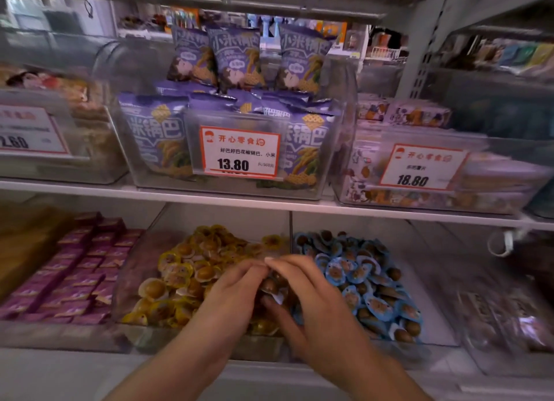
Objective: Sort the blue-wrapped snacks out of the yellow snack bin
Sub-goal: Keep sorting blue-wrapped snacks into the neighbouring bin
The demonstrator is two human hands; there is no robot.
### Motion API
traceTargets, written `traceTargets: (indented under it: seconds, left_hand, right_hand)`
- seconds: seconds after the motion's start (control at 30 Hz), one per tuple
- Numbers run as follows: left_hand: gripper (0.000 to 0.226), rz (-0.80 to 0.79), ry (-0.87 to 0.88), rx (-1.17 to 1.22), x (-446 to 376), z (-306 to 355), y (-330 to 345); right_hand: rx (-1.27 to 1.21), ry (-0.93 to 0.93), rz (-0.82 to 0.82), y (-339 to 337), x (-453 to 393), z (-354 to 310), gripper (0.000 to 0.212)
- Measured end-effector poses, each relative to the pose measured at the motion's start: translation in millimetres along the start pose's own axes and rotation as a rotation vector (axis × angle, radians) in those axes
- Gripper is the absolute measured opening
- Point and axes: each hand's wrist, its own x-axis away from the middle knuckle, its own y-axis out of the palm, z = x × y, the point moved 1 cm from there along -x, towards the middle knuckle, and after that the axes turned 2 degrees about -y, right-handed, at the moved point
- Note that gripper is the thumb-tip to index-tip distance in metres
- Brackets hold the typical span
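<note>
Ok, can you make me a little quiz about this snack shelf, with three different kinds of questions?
1. True or false: both hands meet over the yellow snack bin.
2. Which price tag sits on the purple bags' bin straight above the hands? A) 13.80 B) 18.80 C) 5.00
3. Fill in: the bin of blue-wrapped snacks lies to the ____ of the yellow one.

Key
1. True; the fingers pinch a small snack between them.
2. A, the 13.80 tag.
3. Right.
</note>
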Motion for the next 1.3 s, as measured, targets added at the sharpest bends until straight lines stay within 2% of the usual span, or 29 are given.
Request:
traceTargets:
  seconds: [0.13, 0.2, 0.27, 0.3, 0.37, 0.43, 0.5, 0.57, 0.6, 0.63, 0.67, 0.77, 0.8, 0.87, 0.93, 1.1, 1.3]
  left_hand:
    - [0.030, -0.013, -0.050, 0.011, 2.0, -8.1, 0.2]
    - [0.052, -0.084, -0.120, 0.063, -1.7, -8.8, -0.6]
    - [0.058, -0.142, -0.047, 0.074, -5.3, -2.6, -8.6]
    - [0.053, -0.097, 0.072, 0.013, -7.5, 0.5, -18.4]
    - [0.031, 0.132, 0.402, -0.274, -13.6, 6.0, -50.7]
    - [0.019, 0.389, 0.638, -0.687, -19.7, 11.6, -88.0]
    - [0.023, 0.498, 0.678, -0.959, -27.1, 12.8, -117.8]
    - [0.032, 0.505, 0.583, -1.076, -33.7, 10.0, -138.2]
    - [0.035, 0.491, 0.522, -1.099, -35.3, 8.6, -145.2]
    - [0.038, 0.473, 0.473, -1.107, -36.1, 6.9, -150.1]
    - [0.040, 0.450, 0.438, -1.106, -37.1, 4.8, -153.9]
    - [0.042, 0.367, 0.381, -1.075, -38.5, -0.7, -161.6]
    - [0.042, 0.342, 0.382, -1.057, -38.7, -3.6, -163.4]
    - [0.049, 0.309, 0.379, -1.020, -37.8, -8.8, -164.3]
    - [0.054, 0.305, 0.376, -0.996, -38.8, -11.9, -163.9]
    - [0.057, 0.288, 0.363, -0.947, -42.6, -12.4, -162.7]
    - [0.063, 0.255, 0.350, -0.898, -41.7, -12.9, -167.7]
  right_hand:
    - [0.153, -0.088, 0.118, 4.5, 3.4, 3.9, 0.038]
    - [0.143, -0.090, 0.200, 3.2, -0.6, 10.1, 0.034]
    - [0.133, 0.004, 0.296, -5.8, -7.8, 23.6, 0.030]
    - [0.150, 0.094, 0.318, -13.0, -11.0, 32.9, 0.030]
    - [0.235, 0.310, 0.251, -28.4, -13.5, 56.6, 0.034]
    - [0.451, 0.501, 0.064, -37.8, -13.0, 69.2, 0.041]
    - [0.566, 0.456, 0.068, -40.3, -14.8, 65.6, 0.038]
    - [0.519, 0.283, 0.208, -35.0, -27.1, 39.0, 0.030]
    - [0.455, 0.206, 0.228, -27.3, -36.7, 20.6, 0.030]
    - [0.335, 0.179, 0.163, -18.3, -50.0, 1.9, 0.029]
    - [0.191, 0.209, 0.027, -4.1, -63.5, -10.6, 0.028]
    - [-0.041, 0.420, -0.571, 54.8, -90.6, -20.9, 0.028]
    - [-0.069, 0.483, -0.699, 69.0, -95.5, -19.1, 0.030]
    - [-0.074, 0.554, -0.827, 85.2, -105.3, -11.0, 0.037]
    - [-0.051, 0.583, -0.877, 94.4, -112.6, -1.0, 0.039]
    - [0.078, 0.677, -0.852, 126.7, -130.2, 16.0, 0.038]
    - [-0.155, 0.980, -0.336, 110.9, -174.7, 58.7, 0.039]
